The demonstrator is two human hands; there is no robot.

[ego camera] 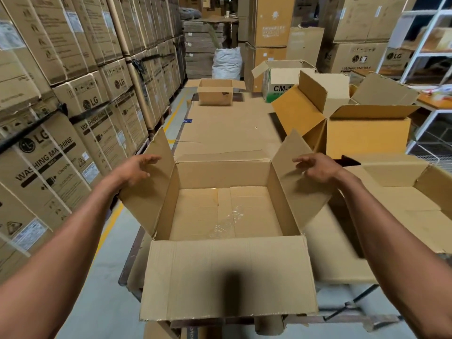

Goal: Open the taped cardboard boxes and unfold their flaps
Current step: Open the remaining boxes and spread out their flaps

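Open cardboard box [226, 214] sitting at near end of desk [227, 128], mouth facing up, long axis running left-right. Left hand [137, 168] and right hand [315, 167] (fingers relaxed, gripping nothing) resting against the raised side flaps. Stacked washing-machine cartons [61, 113] lining the warehouse aisle at left.

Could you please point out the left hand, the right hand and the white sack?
left hand [139, 168], head view, back of the hand.
right hand [315, 167], head view, back of the hand.
white sack [227, 62], head view, its front.
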